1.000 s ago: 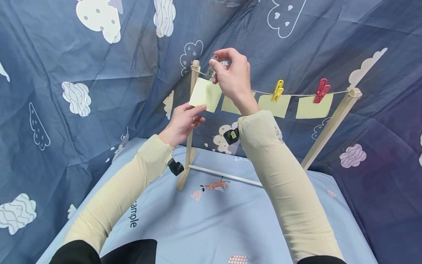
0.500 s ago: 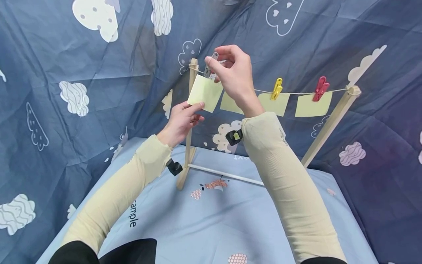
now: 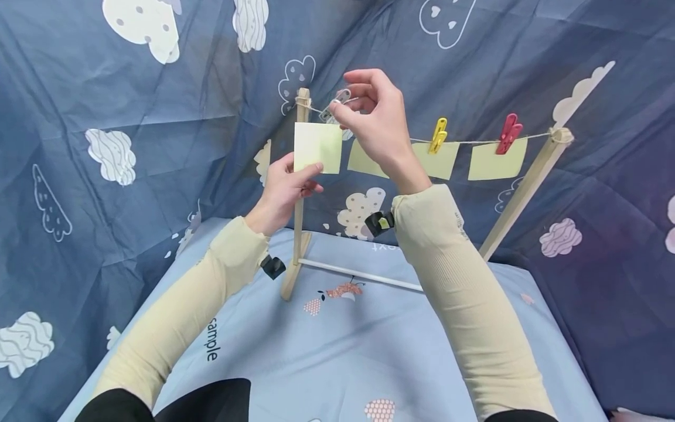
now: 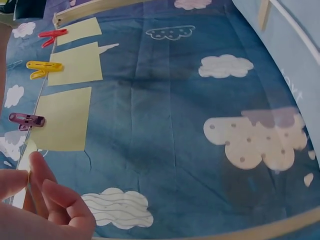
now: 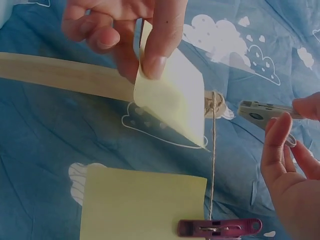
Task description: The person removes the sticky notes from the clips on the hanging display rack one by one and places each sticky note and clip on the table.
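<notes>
My left hand (image 3: 279,190) pinches a pale yellow paper note (image 3: 319,146) between thumb and fingers at its lower left, holding it upright near the left post. Above the note's top edge, my right hand (image 3: 381,120) pinches a grey clothespin (image 5: 262,111) by its handle end. In the right wrist view the clothespin is apart from both the note and the twine (image 5: 214,165). Farther along that twine hang more yellow notes, held by a purple clothespin (image 4: 27,120), a yellow clothespin (image 3: 438,136) and a red clothespin (image 3: 509,135).
The twine runs between a left wooden post (image 3: 299,217) and a right wooden post (image 3: 522,202). A white rod (image 3: 364,274) joins them low down, over a light blue printed sheet (image 3: 337,351). Dark blue cloud-patterned fabric (image 3: 158,105) surrounds the stand.
The held note has turned from slanted to nearly square and shifted slightly left. The grey clothespin has tilted over, away from the note's top edge. The view has also shifted a little.
</notes>
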A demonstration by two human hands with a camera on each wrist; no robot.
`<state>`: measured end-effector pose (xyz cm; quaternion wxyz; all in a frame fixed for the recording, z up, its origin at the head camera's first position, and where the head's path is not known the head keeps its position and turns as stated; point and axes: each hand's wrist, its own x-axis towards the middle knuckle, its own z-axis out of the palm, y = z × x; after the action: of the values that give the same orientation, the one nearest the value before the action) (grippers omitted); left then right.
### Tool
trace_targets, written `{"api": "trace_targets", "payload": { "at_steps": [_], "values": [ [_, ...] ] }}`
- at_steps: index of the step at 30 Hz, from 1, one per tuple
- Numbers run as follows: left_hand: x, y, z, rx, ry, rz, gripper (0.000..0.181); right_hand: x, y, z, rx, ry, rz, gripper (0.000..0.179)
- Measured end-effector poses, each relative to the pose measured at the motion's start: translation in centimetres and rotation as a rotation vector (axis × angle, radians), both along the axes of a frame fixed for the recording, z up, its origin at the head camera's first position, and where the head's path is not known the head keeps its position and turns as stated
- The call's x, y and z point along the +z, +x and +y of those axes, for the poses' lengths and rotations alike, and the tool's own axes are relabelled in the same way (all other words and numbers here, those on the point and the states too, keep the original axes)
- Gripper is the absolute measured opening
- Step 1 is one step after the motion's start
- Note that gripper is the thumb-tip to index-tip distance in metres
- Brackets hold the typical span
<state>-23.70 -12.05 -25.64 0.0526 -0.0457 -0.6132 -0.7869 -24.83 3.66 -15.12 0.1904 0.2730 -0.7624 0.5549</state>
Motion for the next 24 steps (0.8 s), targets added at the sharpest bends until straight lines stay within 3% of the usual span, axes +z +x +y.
{"api": "trace_targets", "payload": {
  "at_steps": [11,17,24],
  "values": [
    [-0.4,0.6,0.0,0.064,-0.249,0.176,0.032,-0.9,1.5,1.5,0.031,0.064,0.02,0.048],
    [-0.6,1.0,-0.1,0.076,-0.284,0.215,0.031,-1.8,2.4,2.3,0.04,0.027,0.012,0.05],
    [-1.7,2.0,0.1,0.076,-0.31,0.218,0.033,-3.4,3.5,3.8,0.079,-0.101,0.008,0.051]
  ]
}}
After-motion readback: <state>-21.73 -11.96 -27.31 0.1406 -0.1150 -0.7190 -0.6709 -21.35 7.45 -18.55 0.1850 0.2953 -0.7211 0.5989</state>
